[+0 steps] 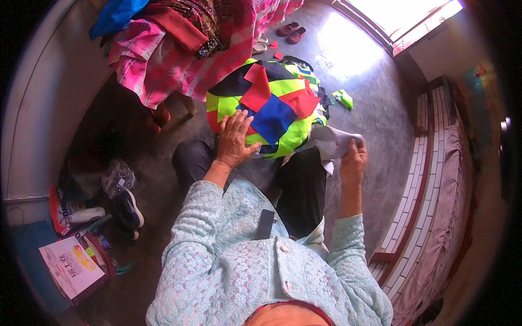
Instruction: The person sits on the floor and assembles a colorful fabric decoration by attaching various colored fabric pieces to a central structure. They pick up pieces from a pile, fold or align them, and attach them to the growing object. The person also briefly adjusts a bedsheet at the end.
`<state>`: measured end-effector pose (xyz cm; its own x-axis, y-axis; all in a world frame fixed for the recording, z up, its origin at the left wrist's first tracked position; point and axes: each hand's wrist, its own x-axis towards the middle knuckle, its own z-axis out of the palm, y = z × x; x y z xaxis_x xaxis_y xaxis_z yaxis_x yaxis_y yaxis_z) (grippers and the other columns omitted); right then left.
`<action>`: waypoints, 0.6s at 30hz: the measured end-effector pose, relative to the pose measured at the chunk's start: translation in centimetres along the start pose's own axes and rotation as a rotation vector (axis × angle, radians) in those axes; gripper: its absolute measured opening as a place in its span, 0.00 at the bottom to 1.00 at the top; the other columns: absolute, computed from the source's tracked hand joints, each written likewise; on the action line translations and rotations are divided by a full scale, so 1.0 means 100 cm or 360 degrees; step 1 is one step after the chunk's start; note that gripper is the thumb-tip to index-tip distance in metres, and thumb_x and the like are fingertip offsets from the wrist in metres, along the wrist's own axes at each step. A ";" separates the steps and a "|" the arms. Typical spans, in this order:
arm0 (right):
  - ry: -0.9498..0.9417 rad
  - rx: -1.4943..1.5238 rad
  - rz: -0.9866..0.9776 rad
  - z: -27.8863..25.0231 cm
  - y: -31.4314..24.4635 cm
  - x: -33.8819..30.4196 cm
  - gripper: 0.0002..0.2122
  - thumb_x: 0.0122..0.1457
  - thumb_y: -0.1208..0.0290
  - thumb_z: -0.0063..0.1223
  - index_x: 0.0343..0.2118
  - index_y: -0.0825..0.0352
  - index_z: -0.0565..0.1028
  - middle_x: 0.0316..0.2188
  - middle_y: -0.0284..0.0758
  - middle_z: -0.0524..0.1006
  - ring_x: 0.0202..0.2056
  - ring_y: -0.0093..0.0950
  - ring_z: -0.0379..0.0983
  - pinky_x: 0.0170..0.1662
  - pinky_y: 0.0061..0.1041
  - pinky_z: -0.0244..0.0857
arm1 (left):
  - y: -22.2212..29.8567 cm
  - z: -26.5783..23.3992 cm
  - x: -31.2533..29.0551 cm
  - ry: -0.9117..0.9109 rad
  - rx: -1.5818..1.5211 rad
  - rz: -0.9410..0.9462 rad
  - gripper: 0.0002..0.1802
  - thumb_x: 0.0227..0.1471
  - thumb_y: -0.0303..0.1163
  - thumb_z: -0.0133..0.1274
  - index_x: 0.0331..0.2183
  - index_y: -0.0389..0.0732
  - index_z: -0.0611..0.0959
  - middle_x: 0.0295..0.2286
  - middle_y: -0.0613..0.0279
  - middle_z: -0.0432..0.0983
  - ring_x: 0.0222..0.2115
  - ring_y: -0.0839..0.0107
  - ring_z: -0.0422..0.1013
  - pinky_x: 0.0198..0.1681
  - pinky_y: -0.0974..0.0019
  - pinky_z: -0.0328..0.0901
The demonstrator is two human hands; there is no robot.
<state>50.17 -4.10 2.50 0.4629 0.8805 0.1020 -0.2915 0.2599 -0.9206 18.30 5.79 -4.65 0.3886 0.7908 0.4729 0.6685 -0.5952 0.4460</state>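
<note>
In front of my knees is a rounded heap of cut fabric pieces (293, 87) in neon yellow, black, red and blue. My left hand (235, 142) lies on its near left side with the fingers stretched out, touching a blue fabric piece (273, 120) and the yellow cloth by it. A red piece (255, 91) lies just beyond the fingertips. At the heap's right side, my right hand (354, 157) pinches the corner of a pale grey cloth (333, 142). The cloth's other end reaches the heap, where its edge is partly hidden.
A pink checked cloth (185, 73) drapes over furniture at the far left. Maroon shoes (291, 32) and red scraps stand beyond the heap, near a bright doorway. To the right runs a slatted bench (413, 185). A printed bag (73, 266) and dark shoe (127, 209) are at left.
</note>
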 end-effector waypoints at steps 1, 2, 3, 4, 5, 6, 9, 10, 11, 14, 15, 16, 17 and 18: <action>-0.0048 0.0012 0.0021 0.015 0.005 -0.001 0.06 0.60 0.75 0.47 0.41 0.64 0.70 0.35 0.29 0.74 0.37 0.21 0.70 0.42 0.22 0.65 | -0.001 0.000 0.000 0.0000 0.0013 0.0003 0.42 0.36 0.49 0.61 0.53 0.43 0.68 0.55 0.57 0.60 0.59 0.60 0.52 0.61 0.50 0.40; -0.0097 0.0022 0.0044 0.031 0.005 -0.002 0.07 0.60 0.75 0.47 0.41 0.64 0.70 0.35 0.29 0.74 0.37 0.20 0.70 0.42 0.21 0.65 | -0.001 0.000 -0.001 0.0000 0.0024 0.0005 0.41 0.37 0.49 0.60 0.53 0.43 0.68 0.55 0.57 0.60 0.59 0.60 0.52 0.61 0.50 0.40; -0.0144 0.0033 0.0065 0.046 0.005 -0.002 0.07 0.60 0.76 0.46 0.41 0.65 0.70 0.35 0.28 0.73 0.38 0.19 0.69 0.43 0.21 0.64 | -0.002 0.000 -0.001 0.0000 0.0035 0.0008 0.41 0.37 0.49 0.60 0.53 0.43 0.68 0.55 0.57 0.60 0.59 0.60 0.52 0.61 0.50 0.40; -0.0238 -0.0064 0.0140 0.059 0.006 -0.003 0.07 0.60 0.76 0.46 0.41 0.66 0.70 0.35 0.28 0.73 0.38 0.19 0.69 0.43 0.21 0.63 | -0.003 0.001 -0.002 -0.0007 0.0041 0.0001 0.41 0.37 0.49 0.60 0.53 0.43 0.68 0.55 0.58 0.60 0.59 0.60 0.52 0.61 0.50 0.40; -0.0336 -0.0157 0.0213 0.070 0.008 -0.001 0.08 0.59 0.77 0.46 0.42 0.66 0.70 0.35 0.28 0.73 0.38 0.19 0.69 0.43 0.20 0.63 | -0.004 0.000 -0.002 -0.0012 0.0052 -0.0007 0.41 0.37 0.49 0.60 0.53 0.44 0.68 0.55 0.58 0.60 0.59 0.60 0.52 0.61 0.50 0.40; -0.0479 -0.0284 0.0214 0.073 0.020 0.004 0.09 0.59 0.76 0.47 0.42 0.66 0.70 0.35 0.28 0.73 0.38 0.19 0.69 0.43 0.20 0.62 | -0.003 0.001 -0.001 -0.0018 0.0050 -0.0008 0.40 0.37 0.49 0.60 0.53 0.44 0.68 0.55 0.58 0.60 0.59 0.60 0.52 0.61 0.50 0.40; -0.0685 -0.0681 0.0498 0.089 0.051 0.016 0.10 0.57 0.76 0.50 0.42 0.69 0.71 0.35 0.28 0.74 0.37 0.19 0.69 0.43 0.20 0.63 | -0.004 0.002 0.000 -0.0032 0.0070 -0.0012 0.40 0.38 0.50 0.59 0.53 0.45 0.68 0.55 0.59 0.60 0.59 0.61 0.52 0.61 0.50 0.40; -0.0495 -0.0899 0.0438 0.080 0.065 0.024 0.10 0.56 0.76 0.50 0.42 0.69 0.72 0.34 0.29 0.74 0.36 0.19 0.69 0.41 0.20 0.64 | -0.003 0.002 0.000 -0.0029 0.0075 -0.0003 0.40 0.38 0.50 0.59 0.52 0.45 0.68 0.55 0.58 0.60 0.59 0.61 0.53 0.61 0.50 0.40; -0.0305 -0.1112 0.0376 0.066 0.085 0.036 0.11 0.55 0.75 0.50 0.41 0.69 0.73 0.33 0.30 0.74 0.34 0.19 0.69 0.39 0.21 0.64 | -0.003 0.003 0.000 -0.0024 0.0084 0.0004 0.40 0.38 0.50 0.59 0.52 0.46 0.68 0.54 0.58 0.61 0.58 0.62 0.53 0.61 0.50 0.40; 0.0557 -0.0760 0.0223 0.001 0.097 0.073 0.13 0.53 0.78 0.47 0.42 0.69 0.74 0.33 0.32 0.75 0.29 0.21 0.70 0.33 0.21 0.67 | -0.005 0.003 -0.001 -0.0008 0.0100 0.0008 0.39 0.38 0.50 0.59 0.52 0.46 0.68 0.54 0.58 0.61 0.58 0.62 0.53 0.61 0.50 0.41; 0.0705 -0.0633 0.0047 -0.032 0.096 0.081 0.11 0.56 0.79 0.45 0.42 0.68 0.72 0.32 0.32 0.75 0.30 0.22 0.72 0.33 0.21 0.69 | -0.003 0.004 0.000 -0.0002 0.0086 0.0021 0.39 0.38 0.51 0.59 0.52 0.46 0.68 0.54 0.59 0.61 0.58 0.62 0.53 0.61 0.50 0.41; 0.0810 -0.0618 -0.0183 -0.074 0.093 0.087 0.11 0.57 0.81 0.43 0.43 0.68 0.72 0.34 0.33 0.76 0.32 0.23 0.73 0.36 0.21 0.69 | 0.001 0.007 0.003 -0.0001 0.0046 0.0036 0.40 0.38 0.51 0.59 0.52 0.46 0.68 0.54 0.59 0.61 0.58 0.62 0.53 0.61 0.50 0.40; 0.0911 -0.0617 -0.0157 -0.056 0.082 0.083 0.13 0.57 0.83 0.42 0.46 0.68 0.71 0.35 0.33 0.75 0.34 0.25 0.73 0.39 0.23 0.70 | -0.007 0.002 -0.001 -0.0003 0.0082 0.0004 0.40 0.38 0.51 0.59 0.53 0.46 0.68 0.54 0.59 0.61 0.58 0.62 0.53 0.61 0.50 0.40; 0.0903 -0.0607 -0.0208 -0.061 0.073 0.076 0.13 0.58 0.82 0.43 0.46 0.68 0.70 0.36 0.33 0.75 0.35 0.25 0.73 0.40 0.22 0.69 | -0.005 0.003 -0.001 -0.0003 0.0061 0.0000 0.40 0.38 0.51 0.58 0.53 0.45 0.68 0.54 0.59 0.61 0.58 0.62 0.53 0.61 0.50 0.40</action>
<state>56.70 2.07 -5.75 0.8706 0.4810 0.1039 0.0627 0.1010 -0.9929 18.10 6.02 -5.19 0.3900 0.7911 0.4713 0.6923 -0.5894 0.4165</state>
